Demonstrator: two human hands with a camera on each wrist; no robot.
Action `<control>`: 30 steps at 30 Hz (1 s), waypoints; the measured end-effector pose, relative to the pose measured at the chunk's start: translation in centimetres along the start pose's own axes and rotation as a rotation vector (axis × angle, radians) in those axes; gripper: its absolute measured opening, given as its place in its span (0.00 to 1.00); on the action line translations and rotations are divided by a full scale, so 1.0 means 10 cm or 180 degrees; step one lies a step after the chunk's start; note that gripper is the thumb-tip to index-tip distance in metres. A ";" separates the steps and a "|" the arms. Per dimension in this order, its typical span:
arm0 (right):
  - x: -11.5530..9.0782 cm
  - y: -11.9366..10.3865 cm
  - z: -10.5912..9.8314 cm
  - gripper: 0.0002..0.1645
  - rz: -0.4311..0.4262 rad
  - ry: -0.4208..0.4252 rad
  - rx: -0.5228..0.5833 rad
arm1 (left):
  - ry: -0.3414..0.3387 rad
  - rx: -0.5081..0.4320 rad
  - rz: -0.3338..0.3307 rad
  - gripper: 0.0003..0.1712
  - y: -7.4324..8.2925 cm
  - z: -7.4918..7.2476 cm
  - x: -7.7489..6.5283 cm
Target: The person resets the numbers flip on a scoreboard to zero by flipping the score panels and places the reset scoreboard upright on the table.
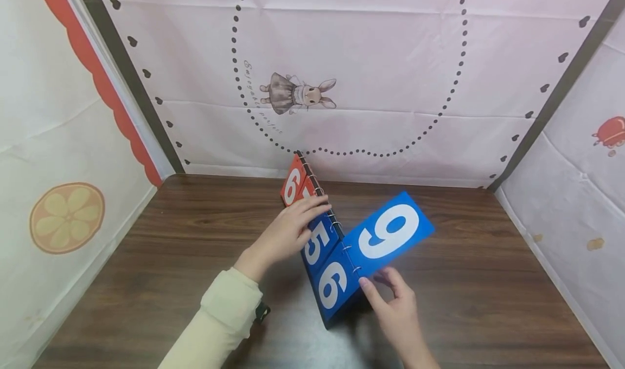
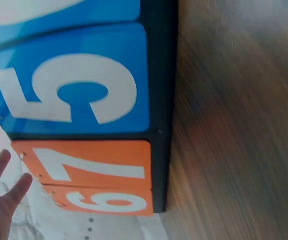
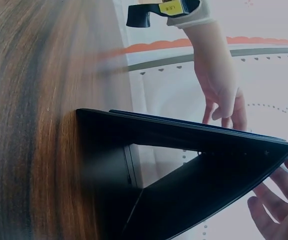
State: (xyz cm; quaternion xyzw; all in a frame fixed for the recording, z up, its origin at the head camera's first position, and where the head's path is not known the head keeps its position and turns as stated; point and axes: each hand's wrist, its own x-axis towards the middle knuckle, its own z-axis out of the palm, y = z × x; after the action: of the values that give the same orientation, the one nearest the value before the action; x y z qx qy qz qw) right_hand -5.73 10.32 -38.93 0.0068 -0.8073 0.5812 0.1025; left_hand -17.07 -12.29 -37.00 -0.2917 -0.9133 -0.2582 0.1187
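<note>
Raised blue rectangular card [image 1: 386,233] slants toward upper right, nearest the right hand [image 1: 399,306], grip unclear; left hand [image 1: 293,225] outstretched.

We are seeing blue cards [image 1: 317,243] and orange-red cards [image 1: 292,180] carrying white numbers, and a black stand [image 2: 162,100]. The table [image 1: 469,282] is showing streaky brown wood grain, the sleeve [image 1: 215,315] is looking pale cream, and the pinkish-white back cloth [image 1: 390,59] is wearing dark hearts and dots.
</note>
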 end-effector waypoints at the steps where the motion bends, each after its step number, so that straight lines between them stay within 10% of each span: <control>1: 0.00 0.00 0.01 0.23 -0.0045 0.0019 -0.0017 | 0.0006 -0.0007 -0.0006 0.34 -0.03 0.01 0.02; 11: 0.01 0.04 0.03 0.18 -0.0418 0.0175 -0.0066 | -0.0206 -0.0148 0.0052 0.30 -0.17 0.01 0.09; 22: 0.10 0.14 0.07 0.22 -0.2210 0.0397 0.0137 | -0.0313 -0.0625 -0.0229 0.26 -0.20 -0.06 0.17; 30: 0.07 0.11 0.03 0.20 -0.2109 0.0047 -0.0122 | -0.0638 -0.1070 -0.0408 0.24 -0.28 -0.15 0.24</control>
State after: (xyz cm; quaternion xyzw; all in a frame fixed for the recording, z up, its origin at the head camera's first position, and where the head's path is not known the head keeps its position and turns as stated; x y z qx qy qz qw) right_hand -6.62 10.49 -39.87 0.2628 -0.7712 0.5010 0.2919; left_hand -20.54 -13.92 -36.01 -0.2729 -0.8813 -0.3837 -0.0398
